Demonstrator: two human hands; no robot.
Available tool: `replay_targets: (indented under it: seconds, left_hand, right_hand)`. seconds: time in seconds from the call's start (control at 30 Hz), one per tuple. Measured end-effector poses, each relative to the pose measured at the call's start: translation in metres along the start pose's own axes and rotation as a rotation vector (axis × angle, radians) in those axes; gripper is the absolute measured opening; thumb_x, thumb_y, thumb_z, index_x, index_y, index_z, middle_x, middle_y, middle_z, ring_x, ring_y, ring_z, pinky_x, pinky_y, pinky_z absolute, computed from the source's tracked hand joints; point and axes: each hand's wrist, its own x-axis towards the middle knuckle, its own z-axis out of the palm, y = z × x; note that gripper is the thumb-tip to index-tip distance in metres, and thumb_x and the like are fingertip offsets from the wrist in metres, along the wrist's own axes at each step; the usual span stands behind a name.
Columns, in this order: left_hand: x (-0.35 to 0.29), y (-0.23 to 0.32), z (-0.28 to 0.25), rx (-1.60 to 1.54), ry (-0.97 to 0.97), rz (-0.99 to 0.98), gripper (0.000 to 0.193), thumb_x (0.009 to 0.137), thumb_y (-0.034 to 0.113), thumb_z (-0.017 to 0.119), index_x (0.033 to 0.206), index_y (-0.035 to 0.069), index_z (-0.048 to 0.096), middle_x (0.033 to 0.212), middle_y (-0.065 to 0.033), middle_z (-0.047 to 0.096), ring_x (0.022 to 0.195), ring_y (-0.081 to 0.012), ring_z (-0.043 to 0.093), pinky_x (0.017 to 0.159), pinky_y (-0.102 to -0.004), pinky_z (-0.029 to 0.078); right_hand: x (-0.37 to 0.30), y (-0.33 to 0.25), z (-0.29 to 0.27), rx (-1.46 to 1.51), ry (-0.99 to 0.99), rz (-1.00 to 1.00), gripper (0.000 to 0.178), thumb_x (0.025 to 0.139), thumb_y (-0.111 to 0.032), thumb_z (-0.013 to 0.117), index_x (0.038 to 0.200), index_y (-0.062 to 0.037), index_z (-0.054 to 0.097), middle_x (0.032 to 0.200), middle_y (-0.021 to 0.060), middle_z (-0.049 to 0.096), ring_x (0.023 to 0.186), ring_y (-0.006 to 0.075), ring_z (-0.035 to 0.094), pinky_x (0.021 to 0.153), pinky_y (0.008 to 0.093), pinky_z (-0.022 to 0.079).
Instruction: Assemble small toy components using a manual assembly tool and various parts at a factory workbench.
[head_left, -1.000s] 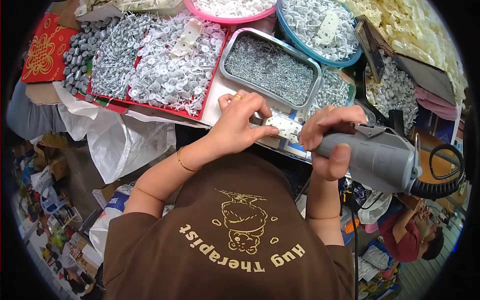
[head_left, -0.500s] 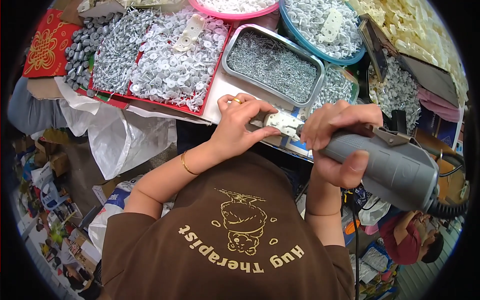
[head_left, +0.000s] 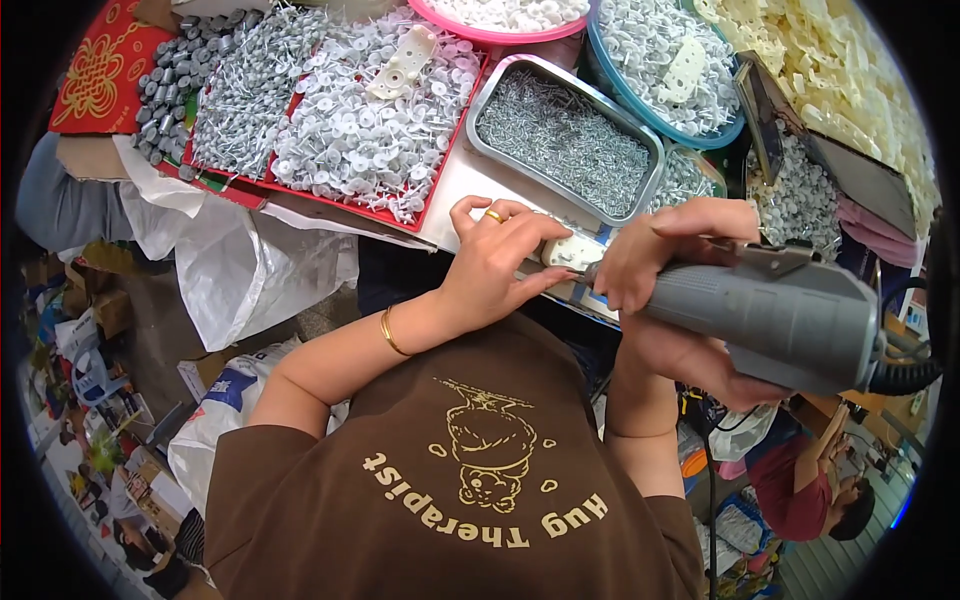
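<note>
The small cream plastic plate [head_left: 572, 251] lies at the near edge of the white table [head_left: 462, 195], between my two hands and near the metal tray. My left hand [head_left: 497, 262] grasps it by its left end: the index finger bends over the far side and the thumb presses at the near side, parted only by the plate's width. My other left fingers curl loosely, one wearing a gold ring [head_left: 493, 215], and a gold bangle [head_left: 392, 332] circles that wrist.

My right hand [head_left: 640, 262] is wrapped around a grey power tool [head_left: 765, 312]; the fingers fold over its far side and front, and the thumb stretches along its near side. The tool's tip points left at the plate's right end; whether the two touch there, I cannot tell. A black coiled cable [head_left: 905, 378] leaves the tool's right end.

Just beyond the plate, the metal tray [head_left: 545, 183] is full of small screws [head_left: 560, 135]. To its left, a red box [head_left: 455, 148] holds white disc-headed nails [head_left: 365, 145], with another cream plate [head_left: 402, 62] resting on them. Farther off stand a pink basin [head_left: 500, 38] and, to its right, a blue basin [head_left: 690, 138], both filled with white pieces. Cream plastic parts [head_left: 850, 80] are heaped at the far right.
</note>
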Motion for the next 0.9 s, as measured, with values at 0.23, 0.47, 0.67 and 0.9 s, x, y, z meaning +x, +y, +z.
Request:
replay_targets:
  seconds: [0.23, 0.47, 0.67, 0.9]
  left_hand:
    - [-0.002, -0.001, 0.0, -0.021, 0.008, -0.007, 0.04, 0.076, 0.029, 0.083, 0.111, 0.015, 0.067, 0.106, 0.001, 0.069, 0.103, -0.0201, 0.06, 0.1, -0.0456, 0.025]
    - [-0.002, -0.002, 0.0, -0.015, -0.008, -0.009, 0.041, 0.077, 0.032, 0.082, 0.111, 0.015, 0.067, 0.107, 0.0004, 0.068, 0.105, -0.0208, 0.059, 0.1, -0.0455, 0.025]
    - [0.001, 0.001, -0.001, -0.042, -0.003, -0.033, 0.043, 0.078, 0.037, 0.083, 0.111, 0.014, 0.067, 0.105, 0.0003, 0.068, 0.104, -0.0212, 0.06, 0.1, -0.0447, 0.025]
    - [0.008, 0.006, -0.024, -0.021, 0.047, 0.066, 0.02, 0.075, 0.027, 0.085, 0.089, 0.018, 0.074, 0.089, 0.0067, 0.069, 0.091, -0.0149, 0.059, 0.094, -0.0414, 0.026]
  right_hand:
    - [-0.003, 0.017, 0.001, -0.053, 0.026, -0.023, 0.122, 0.053, -0.104, 0.053, 0.107, 0.0061, 0.047, 0.066, 0.0091, 0.052, 0.052, 0.0179, 0.051, 0.049, 0.0316, 0.047]
    - [0.003, 0.019, -0.001, -0.042, -0.019, -0.076, 0.128, 0.051, -0.107, 0.048, 0.111, 0.007, 0.046, 0.066, 0.0084, 0.051, 0.051, 0.0183, 0.051, 0.049, 0.0325, 0.047]
    - [0.008, 0.015, -0.005, -0.042, -0.043, -0.134, 0.134, 0.049, -0.109, 0.044, 0.114, 0.0078, 0.046, 0.065, 0.0078, 0.05, 0.051, 0.0186, 0.051, 0.05, 0.0332, 0.047]
    - [0.011, -0.002, 0.004, 0.034, -0.138, -0.192, 0.128, 0.055, -0.106, 0.047, 0.114, 0.0071, 0.046, 0.063, 0.0072, 0.05, 0.048, 0.0177, 0.05, 0.045, 0.0313, 0.046]
